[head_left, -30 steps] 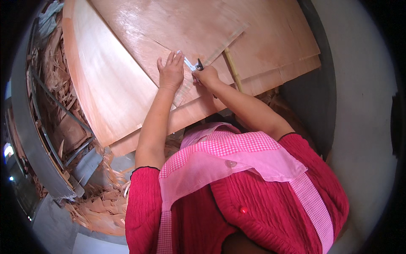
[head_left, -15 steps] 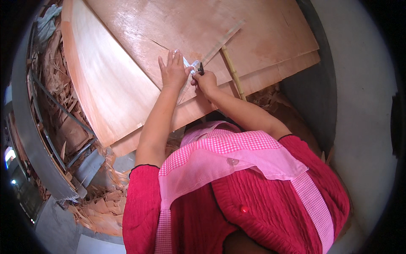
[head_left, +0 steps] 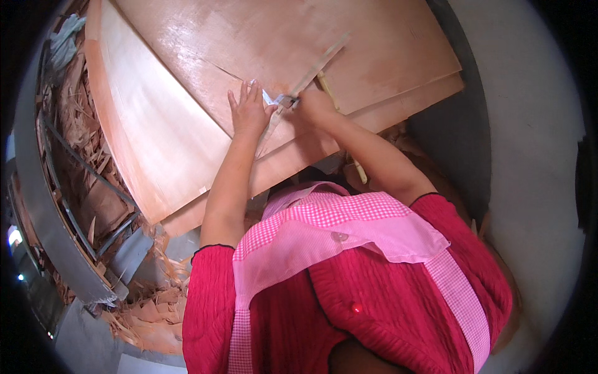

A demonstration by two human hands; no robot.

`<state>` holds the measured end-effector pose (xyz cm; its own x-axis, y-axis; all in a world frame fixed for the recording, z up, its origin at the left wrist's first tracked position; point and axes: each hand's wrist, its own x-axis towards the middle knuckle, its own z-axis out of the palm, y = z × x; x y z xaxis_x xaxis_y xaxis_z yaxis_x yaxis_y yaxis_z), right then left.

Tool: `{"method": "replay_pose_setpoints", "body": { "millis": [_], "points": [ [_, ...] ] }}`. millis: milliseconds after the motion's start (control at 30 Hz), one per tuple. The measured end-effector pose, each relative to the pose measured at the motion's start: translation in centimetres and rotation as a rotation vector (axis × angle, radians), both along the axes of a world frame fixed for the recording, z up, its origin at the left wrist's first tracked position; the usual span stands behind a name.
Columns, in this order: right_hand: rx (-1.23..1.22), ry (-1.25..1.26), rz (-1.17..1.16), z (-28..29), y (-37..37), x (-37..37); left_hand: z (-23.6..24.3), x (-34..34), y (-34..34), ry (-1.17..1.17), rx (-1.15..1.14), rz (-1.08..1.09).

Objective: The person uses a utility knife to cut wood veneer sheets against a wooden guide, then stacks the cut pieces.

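White thin strip (head_left: 268, 97) lies on the wooden sheets (head_left: 249, 40) between your hands, its long axis from eleven toward five o'clock. Your left hand (head_left: 248, 116), flat with fingers spread, is nearer, strip at its one o'clock; your right hand (head_left: 316, 108), at strip's three o'clock, curls, but I cannot tell its grip.

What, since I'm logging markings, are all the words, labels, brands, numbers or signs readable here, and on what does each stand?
None can be read.
Pale strip by the left hand: too blurred to tell whether it bears print.
Round spot on the pink apron: too small to tell.
Wood sheets: no lettering visible.
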<state>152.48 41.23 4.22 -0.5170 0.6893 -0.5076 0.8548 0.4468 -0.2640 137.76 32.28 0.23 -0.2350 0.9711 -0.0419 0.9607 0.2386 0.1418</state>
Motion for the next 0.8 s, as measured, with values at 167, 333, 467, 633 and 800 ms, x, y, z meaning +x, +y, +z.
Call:
{"method": "replay_pose_setpoints", "body": {
  "millis": [167, 333, 467, 633, 800],
  "points": [
    [-0.143, 0.582, -0.782, 0.3, 9.8, 5.2, 0.0, 0.3, -0.4, -0.053, 0.026, 0.014],
    [-0.321, 1.050, -1.000, 3.2, 11.1, 2.1, 0.9, -0.4, -0.8, -0.186, 0.287, 0.013],
    [-0.198, 1.114, -0.739, 10.6, 4.9, -1.5, 4.2, -0.9, -4.1, -0.380, 0.676, 0.159],
    [-0.359, 1.279, -0.281, 20.0, -4.3, -5.3, 9.6, 1.8, -11.0, -0.791, 1.050, 0.239],
    [-0.979, 1.139, 0.427, 21.9, -8.9, -7.1, 8.9, 2.1, -21.9, -0.588, 1.034, 0.731]
  ]
}}
